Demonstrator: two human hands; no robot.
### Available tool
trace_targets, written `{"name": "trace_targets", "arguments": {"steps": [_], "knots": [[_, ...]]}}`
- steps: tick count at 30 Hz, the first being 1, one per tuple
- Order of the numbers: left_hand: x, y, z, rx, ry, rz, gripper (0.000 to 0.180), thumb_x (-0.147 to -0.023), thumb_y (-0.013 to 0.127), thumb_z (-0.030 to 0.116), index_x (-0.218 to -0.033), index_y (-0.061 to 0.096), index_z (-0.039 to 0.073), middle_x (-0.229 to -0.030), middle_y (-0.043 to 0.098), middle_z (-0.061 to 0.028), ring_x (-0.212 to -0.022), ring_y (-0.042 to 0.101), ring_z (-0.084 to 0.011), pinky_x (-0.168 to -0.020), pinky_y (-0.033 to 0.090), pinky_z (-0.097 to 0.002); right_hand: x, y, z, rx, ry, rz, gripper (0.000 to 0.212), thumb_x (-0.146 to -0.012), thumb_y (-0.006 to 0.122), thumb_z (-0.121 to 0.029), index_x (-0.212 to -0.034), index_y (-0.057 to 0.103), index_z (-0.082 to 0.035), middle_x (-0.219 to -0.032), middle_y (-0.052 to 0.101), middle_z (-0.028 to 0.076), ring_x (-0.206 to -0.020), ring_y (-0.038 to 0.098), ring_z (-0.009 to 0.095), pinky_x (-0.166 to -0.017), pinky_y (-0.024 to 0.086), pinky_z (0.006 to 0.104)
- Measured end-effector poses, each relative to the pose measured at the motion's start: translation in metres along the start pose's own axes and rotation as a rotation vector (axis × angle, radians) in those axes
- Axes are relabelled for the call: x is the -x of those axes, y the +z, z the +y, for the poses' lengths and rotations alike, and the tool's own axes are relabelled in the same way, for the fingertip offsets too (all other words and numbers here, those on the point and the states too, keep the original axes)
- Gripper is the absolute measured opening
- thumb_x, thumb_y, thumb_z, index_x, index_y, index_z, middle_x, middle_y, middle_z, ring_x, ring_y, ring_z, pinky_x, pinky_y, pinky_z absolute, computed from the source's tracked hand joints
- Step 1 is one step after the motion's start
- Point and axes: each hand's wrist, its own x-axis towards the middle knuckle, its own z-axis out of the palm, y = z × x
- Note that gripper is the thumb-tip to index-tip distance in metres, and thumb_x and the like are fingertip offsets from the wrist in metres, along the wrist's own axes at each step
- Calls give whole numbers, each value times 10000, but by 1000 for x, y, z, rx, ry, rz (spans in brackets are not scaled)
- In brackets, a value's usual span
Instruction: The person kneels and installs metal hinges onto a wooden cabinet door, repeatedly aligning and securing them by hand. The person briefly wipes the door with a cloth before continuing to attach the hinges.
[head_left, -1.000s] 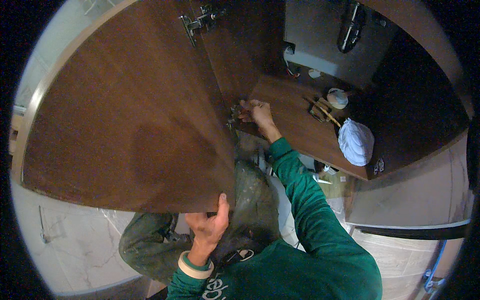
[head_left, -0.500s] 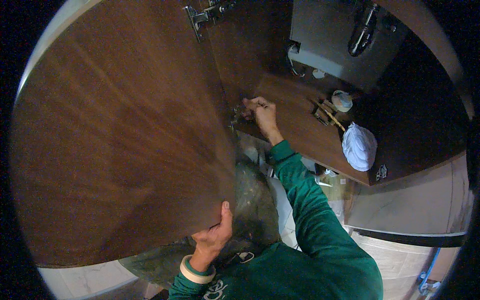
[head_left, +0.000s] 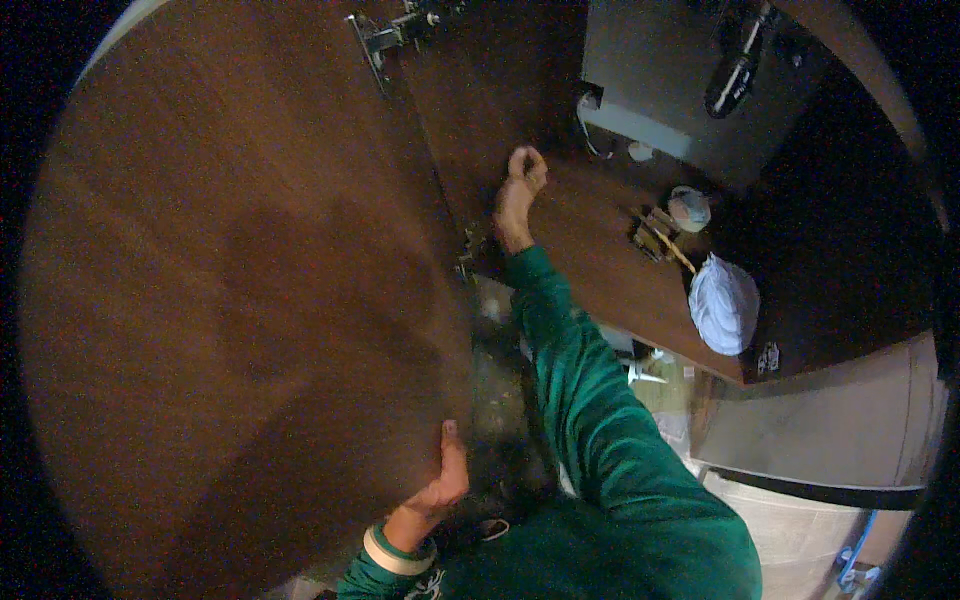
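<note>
A large brown wooden cabinet door point(head_left: 230, 290) fills the left of the view. My left hand point(head_left: 440, 488) grips its lower right edge, thumb on the near side and fingers hidden behind. My right hand point(head_left: 522, 195) is raised inside the cabinet, beside its left wall. Its thumb and fingers curl together in a slightly blurred pinch; what is in them, if anything, I cannot make out. Just below that wrist, a metal hinge point(head_left: 467, 250) sits where the door meets the cabinet side. A second hinge point(head_left: 385, 40) shows higher up.
On the brown cabinet floor point(head_left: 600, 270) lie a white cloth-like bundle point(head_left: 724, 305), a thin wooden stick point(head_left: 676, 252), a round pale container point(head_left: 690, 208) and a small metal hinge part point(head_left: 768, 358). A dark shiny drain pipe point(head_left: 735, 75) hangs at the back. A cable point(head_left: 588, 130) comes out of the back wall.
My right hand has left the lower hinge and moved up and deeper into the cabinet. The door has swung slightly, with my left hand still gripping its edge.
</note>
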Motion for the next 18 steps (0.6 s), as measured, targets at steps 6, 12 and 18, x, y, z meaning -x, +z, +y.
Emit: {"name": "trace_targets", "arguments": {"steps": [6,12,18], "knots": [[-35,-16,12,944,-637,204,361,-744,757,69,-1076,618,38,-1035,657,-125,-933,630,-265,-882,478,-405,22,-42,-19,85,87,-149,301,-902,594,-291,-1046,574,-28,-980,585,90,-868,560,194,-784,447,311],[-41,-22,7,704,-509,40,328,-759,755,106,-1044,612,29,-1039,642,-115,-913,622,-248,-870,474,-410,38,-83,-14,216,228,-534,200,-878,615,-228,-864,618,-28,-745,604,30,-602,592,143,-553,463,267],[-26,5,2,686,-430,102,357,-771,750,136,-1081,598,45,-1153,592,-114,-1031,575,-228,-971,404,-416,39,-78,-10,199,100,-543,152,-861,627,-179,-869,602,-29,-754,607,32,-605,591,131,-547,471,265]]}}
